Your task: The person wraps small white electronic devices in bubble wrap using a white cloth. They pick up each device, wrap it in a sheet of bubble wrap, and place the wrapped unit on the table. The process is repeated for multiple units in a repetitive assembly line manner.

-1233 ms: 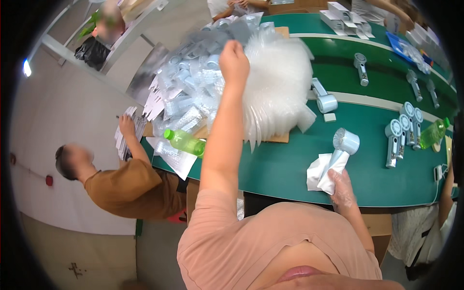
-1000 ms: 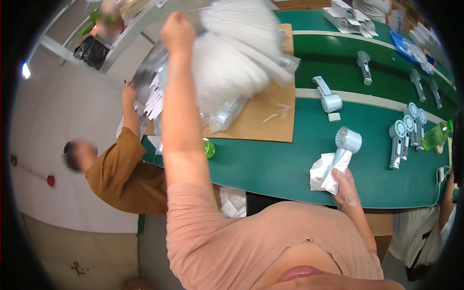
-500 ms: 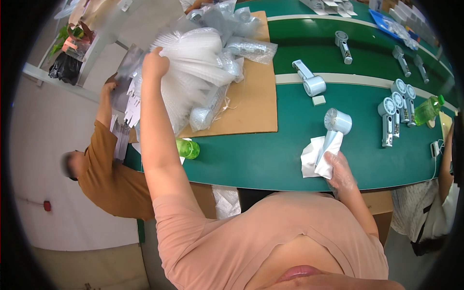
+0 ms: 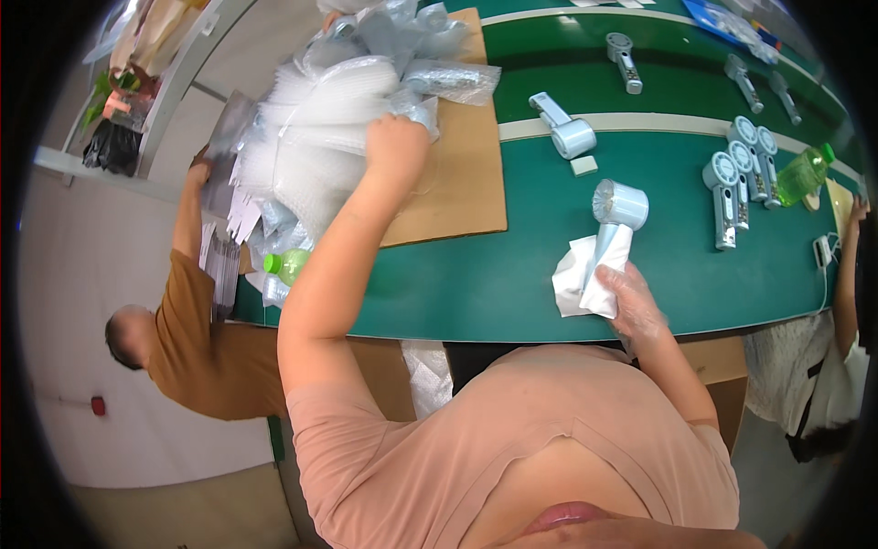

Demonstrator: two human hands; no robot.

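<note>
My right hand [image 4: 637,305], in a clear plastic glove, is closed round the handle of a light-blue handheld fan [image 4: 624,205]. A white cloth [image 4: 585,279] is wrapped about that handle. The fan's round head points up and away from me. My left hand [image 4: 398,148] is closed at the right side of a fanned pile of white bubble-wrap bags [image 4: 334,110]. Its fingertips are hidden, so what it grips cannot be made out. Beyond it, a bagged fan [image 4: 453,80] lies on the cardboard sheet [image 4: 471,174].
A fan [image 4: 572,137] lies by a small pale block [image 4: 583,166]. Several fans [image 4: 724,201] stand grouped at right near a green bottle [image 4: 805,176]. Another green bottle [image 4: 291,266] is beside my left forearm. A co-worker in brown [image 4: 210,339] is at left; another person [image 4: 791,384] at right.
My left hand has swung right, from the left part of the bag pile to its right side. The right hand still holds the fan and cloth. The view has shifted slightly.
</note>
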